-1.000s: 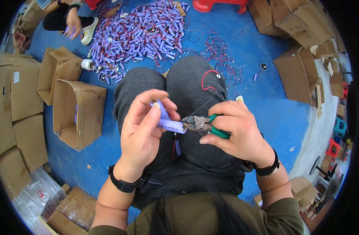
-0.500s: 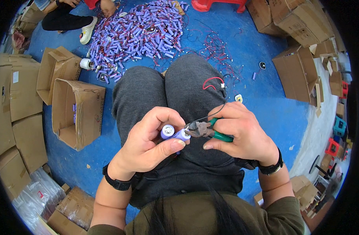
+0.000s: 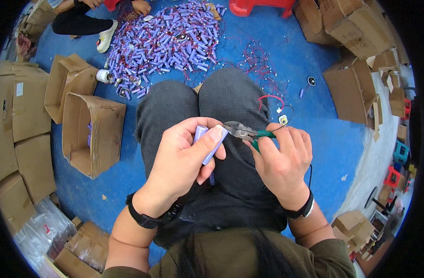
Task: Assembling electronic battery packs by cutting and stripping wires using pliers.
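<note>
My left hand (image 3: pixel 182 150) is closed around purple cylindrical batteries (image 3: pixel 215 149), two of them plainly visible, with its thumb pressed over one end. My right hand (image 3: pixel 286 160) grips cutting pliers (image 3: pixel 242 131) with green handles. The jaws point left and reach the battery end beside my left thumb; whether they touch it is hard to tell. Just past my right fingers, over my knee, hangs a red wire (image 3: pixel 273 96) with a white connector (image 3: pixel 279 110). A black wire runs from near it toward my right hand.
A big heap of purple batteries (image 3: pixel 170 41) with wires covers the blue floor ahead. Open cardboard boxes stand at left (image 3: pixel 107 139) and right (image 3: pixel 348 88). A red stool (image 3: pixel 260 7) is at the top. Another person's hand (image 3: pixel 141 7) is by the heap.
My left hand has turned the batteries, so their ends no longer face up. The pliers have shifted slightly up and right and tilted. The red wire and connector have swung right.
</note>
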`<move>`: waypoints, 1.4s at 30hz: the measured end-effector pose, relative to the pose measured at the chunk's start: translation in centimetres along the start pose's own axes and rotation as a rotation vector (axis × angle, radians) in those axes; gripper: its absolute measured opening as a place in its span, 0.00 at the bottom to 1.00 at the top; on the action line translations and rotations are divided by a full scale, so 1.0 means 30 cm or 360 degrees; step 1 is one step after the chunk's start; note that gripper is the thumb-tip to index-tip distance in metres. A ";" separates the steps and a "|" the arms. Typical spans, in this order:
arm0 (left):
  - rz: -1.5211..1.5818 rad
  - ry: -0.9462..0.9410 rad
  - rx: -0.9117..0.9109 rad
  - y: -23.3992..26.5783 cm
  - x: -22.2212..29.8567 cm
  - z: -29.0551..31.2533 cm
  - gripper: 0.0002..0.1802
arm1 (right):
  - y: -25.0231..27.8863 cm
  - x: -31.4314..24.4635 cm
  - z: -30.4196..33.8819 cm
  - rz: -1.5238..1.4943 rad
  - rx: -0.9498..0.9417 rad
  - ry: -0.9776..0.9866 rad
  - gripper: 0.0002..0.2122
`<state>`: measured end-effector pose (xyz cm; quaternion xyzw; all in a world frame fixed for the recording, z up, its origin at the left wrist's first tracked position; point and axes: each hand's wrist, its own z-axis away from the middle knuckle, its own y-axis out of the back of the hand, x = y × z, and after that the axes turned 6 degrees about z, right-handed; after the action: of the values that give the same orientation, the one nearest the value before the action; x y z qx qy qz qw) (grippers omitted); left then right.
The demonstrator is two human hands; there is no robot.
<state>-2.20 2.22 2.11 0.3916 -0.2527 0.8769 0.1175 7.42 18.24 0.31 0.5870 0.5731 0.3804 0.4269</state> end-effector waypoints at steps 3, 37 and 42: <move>0.0018 0.0073 0.0021 -0.006 -0.016 -0.036 0.12 | -0.005 -0.020 -0.010 0.0006 -0.0033 -0.0094 0.11; -0.0984 -0.0696 0.0386 0.057 -0.018 0.002 0.09 | 0.020 0.030 -0.119 -0.0154 0.0341 -0.0161 0.11; 0.0327 -0.0886 0.0711 0.423 0.082 0.046 0.12 | 0.020 0.336 -0.141 0.0122 -0.0393 -0.0456 0.13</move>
<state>-8.10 -9.22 0.26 0.6037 -0.1152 0.7776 -0.1327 4.23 28.58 1.91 0.5997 0.4327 0.3763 0.5581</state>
